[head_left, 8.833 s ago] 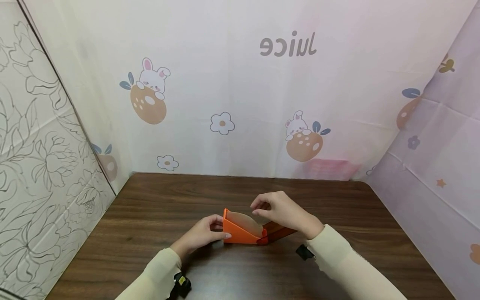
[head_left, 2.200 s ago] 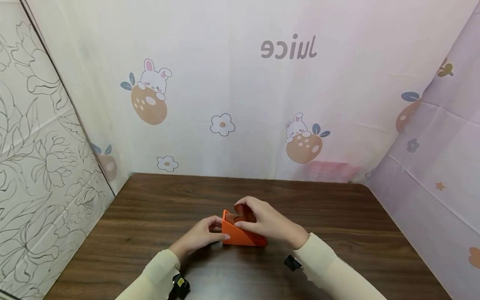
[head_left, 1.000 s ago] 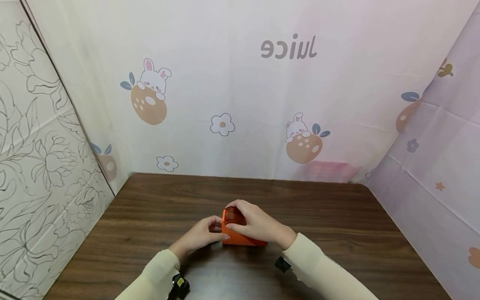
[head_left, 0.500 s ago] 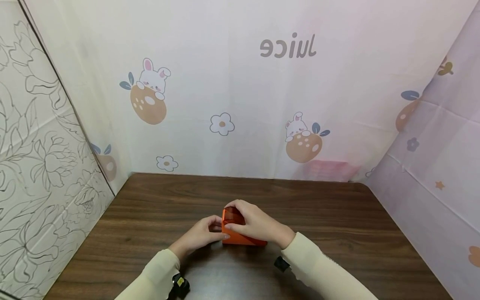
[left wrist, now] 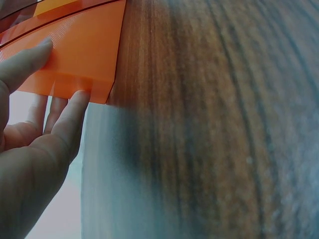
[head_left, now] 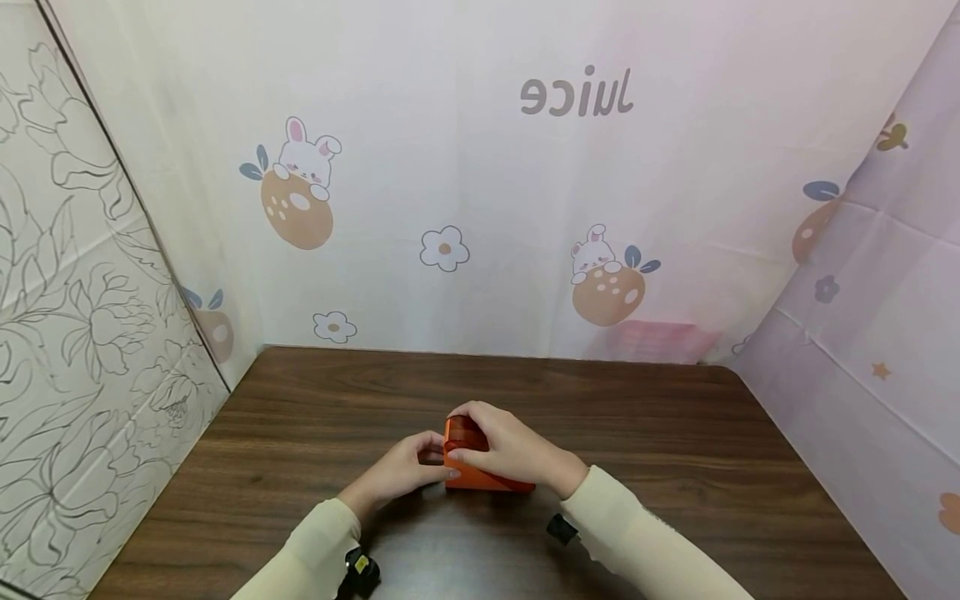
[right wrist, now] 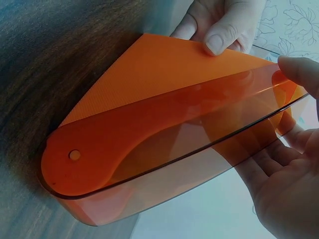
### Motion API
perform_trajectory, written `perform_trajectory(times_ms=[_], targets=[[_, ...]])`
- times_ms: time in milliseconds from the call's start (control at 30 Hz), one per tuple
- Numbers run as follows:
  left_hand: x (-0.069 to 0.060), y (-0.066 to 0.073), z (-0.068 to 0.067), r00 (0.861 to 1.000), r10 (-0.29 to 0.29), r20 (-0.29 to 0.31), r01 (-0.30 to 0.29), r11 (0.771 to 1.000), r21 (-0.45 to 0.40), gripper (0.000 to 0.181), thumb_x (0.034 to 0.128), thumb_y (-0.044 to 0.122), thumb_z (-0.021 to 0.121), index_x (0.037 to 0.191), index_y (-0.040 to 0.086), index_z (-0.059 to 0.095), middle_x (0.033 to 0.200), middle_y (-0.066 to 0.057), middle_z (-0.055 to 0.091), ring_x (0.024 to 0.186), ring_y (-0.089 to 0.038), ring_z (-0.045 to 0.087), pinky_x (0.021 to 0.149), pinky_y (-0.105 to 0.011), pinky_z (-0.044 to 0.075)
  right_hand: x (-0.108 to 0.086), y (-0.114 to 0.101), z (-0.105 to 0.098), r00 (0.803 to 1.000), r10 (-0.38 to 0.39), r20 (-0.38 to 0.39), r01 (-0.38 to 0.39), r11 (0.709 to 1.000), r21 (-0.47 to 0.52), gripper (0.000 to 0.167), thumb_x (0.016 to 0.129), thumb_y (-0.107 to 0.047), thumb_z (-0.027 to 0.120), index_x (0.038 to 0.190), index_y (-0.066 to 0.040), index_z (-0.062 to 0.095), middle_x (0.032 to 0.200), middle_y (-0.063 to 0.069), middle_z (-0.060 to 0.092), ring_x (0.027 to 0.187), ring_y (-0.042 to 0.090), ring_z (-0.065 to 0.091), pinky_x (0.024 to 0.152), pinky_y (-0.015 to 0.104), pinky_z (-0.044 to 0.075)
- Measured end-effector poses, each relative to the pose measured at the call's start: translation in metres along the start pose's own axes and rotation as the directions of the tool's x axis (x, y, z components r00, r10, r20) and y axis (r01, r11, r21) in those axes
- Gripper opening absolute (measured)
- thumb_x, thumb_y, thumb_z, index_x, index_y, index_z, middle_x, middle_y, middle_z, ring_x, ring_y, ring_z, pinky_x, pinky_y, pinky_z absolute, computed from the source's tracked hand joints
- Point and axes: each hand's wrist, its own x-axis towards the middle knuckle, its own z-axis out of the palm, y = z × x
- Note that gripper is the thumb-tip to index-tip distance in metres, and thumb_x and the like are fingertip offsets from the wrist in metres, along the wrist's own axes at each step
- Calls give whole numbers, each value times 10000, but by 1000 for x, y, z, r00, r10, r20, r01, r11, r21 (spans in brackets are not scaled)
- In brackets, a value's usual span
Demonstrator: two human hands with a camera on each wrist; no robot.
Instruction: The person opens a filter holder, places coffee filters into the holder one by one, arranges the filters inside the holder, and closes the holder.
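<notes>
A wedge-shaped orange box [head_left: 483,481] stands on the table with a see-through amber lid [head_left: 467,432] over its sloping top. Pale sheets, perhaps filter papers, show dimly through the lid in the right wrist view. My left hand [head_left: 401,467] grips the box's tall left end, thumb on the front wall and fingertips [left wrist: 81,94] at the end face. My right hand [head_left: 517,446] holds the lid's free end between thumb and fingers. A round hinge pin [right wrist: 75,155] joins lid and box at the low right end.
The dark wood-grain table [head_left: 645,433] runs back to a printed curtain [head_left: 450,167]. Another curtain [head_left: 97,317] with line-drawn flowers hangs on the left. Black wrist cameras [head_left: 362,572] sit on both sleeves.
The lid lay swung out to the right, baring the pale sheets; my right hand has since brought it leftward over the box. In the last second it has barely moved. The left hand stayed put.
</notes>
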Motion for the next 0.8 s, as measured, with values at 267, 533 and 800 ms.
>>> perform_trajectory(times_ms=[267, 533, 800], targets=[[0, 0, 0, 1000, -6, -3, 6, 1000, 4, 377, 897, 205, 778, 1202, 44, 626, 1126, -59, 678, 1068, -223, 640, 893, -327, 522, 0, 1, 0, 1000, 0, 8, 0, 1000, 4, 474, 955, -335, 704, 1342, -148, 505, 1172, -63, 573, 983, 76, 578, 853, 256, 515], [-1, 1, 1, 1000, -17, -14, 16, 1000, -19, 368, 890, 178, 779, 1188, 27, 624, 1116, -67, 675, 1068, -230, 635, 880, -322, 522, -1, 1, -1, 1000, 14, 5, -14, 1000, -1, 495, 946, -331, 717, 1353, -150, 501, 1175, -67, 571, 990, 79, 575, 862, 266, 514], [-1, 2, 1, 1000, -25, -18, 24, 1000, -18, 384, 893, 179, 777, 1206, 26, 615, 1129, -68, 669, 1077, -233, 632, 886, -343, 528, -4, 0, -3, 1000, 30, 4, -30, 999, -12, 521, 939, -348, 724, 1362, -147, 495, 1193, -69, 563, 1004, 77, 568, 866, 260, 513]])
